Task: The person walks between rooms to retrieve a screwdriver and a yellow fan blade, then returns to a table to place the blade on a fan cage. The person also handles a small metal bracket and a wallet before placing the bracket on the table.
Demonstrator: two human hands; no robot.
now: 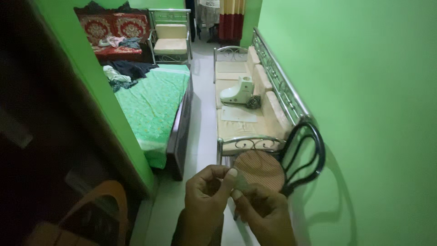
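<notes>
My left hand [207, 193] and my right hand [264, 212] meet low in the middle of the head view, fingertips pinched together. Between them is something very small and thin [240, 184], too dim to name. Just beyond the hands stands a round-seated chair [260, 167] with a black curved metal back [304, 155].
A metal-framed cream sofa [241, 116] runs along the green wall on the right, with a white appliance [237, 91] and a flat sheet [238, 115] on it. A bed with a green cover [154, 105] is at left. An orange chair back [98, 196] is at lower left. A narrow aisle [202, 114] runs between bed and sofa.
</notes>
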